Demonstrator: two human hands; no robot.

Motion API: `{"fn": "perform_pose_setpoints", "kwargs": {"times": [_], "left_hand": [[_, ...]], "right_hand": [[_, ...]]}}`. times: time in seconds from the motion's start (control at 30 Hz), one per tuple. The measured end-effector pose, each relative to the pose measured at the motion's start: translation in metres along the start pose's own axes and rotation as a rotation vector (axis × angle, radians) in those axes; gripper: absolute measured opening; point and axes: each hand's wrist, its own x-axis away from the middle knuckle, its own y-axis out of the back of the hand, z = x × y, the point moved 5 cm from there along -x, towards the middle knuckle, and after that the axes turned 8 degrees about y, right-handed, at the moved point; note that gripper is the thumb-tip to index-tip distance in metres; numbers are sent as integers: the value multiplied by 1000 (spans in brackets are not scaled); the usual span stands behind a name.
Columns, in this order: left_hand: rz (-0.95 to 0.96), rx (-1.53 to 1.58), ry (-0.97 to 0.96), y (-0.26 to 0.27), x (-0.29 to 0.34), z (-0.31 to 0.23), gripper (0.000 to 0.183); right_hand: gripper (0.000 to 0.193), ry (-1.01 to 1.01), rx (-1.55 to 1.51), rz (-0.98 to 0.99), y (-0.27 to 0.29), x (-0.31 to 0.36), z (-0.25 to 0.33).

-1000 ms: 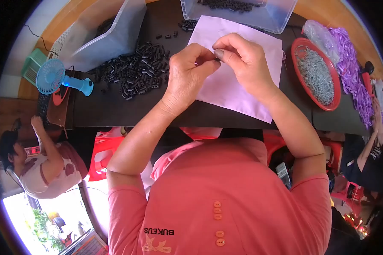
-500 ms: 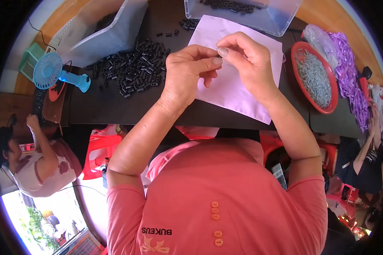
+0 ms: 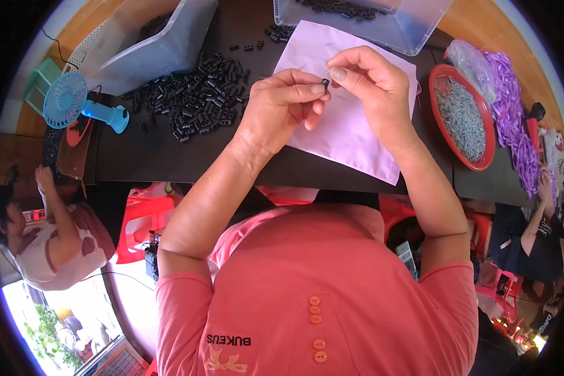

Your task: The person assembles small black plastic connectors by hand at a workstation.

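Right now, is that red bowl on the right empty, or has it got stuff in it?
Not empty: the red bowl holds a heap of small silvery pieces, spread inside its rim.

Black tubular pieces (image 3: 210,94): plastic, semi-gloss. Lavender sheet (image 3: 351,141): smooth, matt, cloth-like. Silvery pins (image 3: 462,119): shiny metal. Basin (image 3: 489,138): smooth plastic.

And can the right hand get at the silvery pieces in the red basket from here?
Probably yes: the silvery pieces lie uncovered in the red basket, right of the right hand, with just flat pink cloth and dark tabletop between.
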Motion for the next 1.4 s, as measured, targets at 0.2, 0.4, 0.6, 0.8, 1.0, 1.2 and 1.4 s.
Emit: {"fn": "perform_pose_setpoints", "kwargs": {"times": [0.2,0.4,0.6,0.8,1.0,1.2,1.4], "left_hand": [[-82,11,-8,5,2,0,15],[-82,-41,-47,3,4,-2,14],[-112,-64,-62,4,5,-1,13],[-161,-142,-96,8,11,2,13],[-218,-601,-284,2,37,15,12],[-166,-539,-229,5,41,19,10],[-146,-503,-274,7,37,23,11]], "right_hand": [[3,23,41,68,-4,-2,0],[2,51,146,156,-7,-2,-2],[10,277,335,204,-10,-3,5],[19,364,438,304,-16,-1,9],[11,-93,181,125,-7,-7,-1],[11,16,382,422,-45,-34,-4],[13,351,731,656,-96,-52,-37]]}}
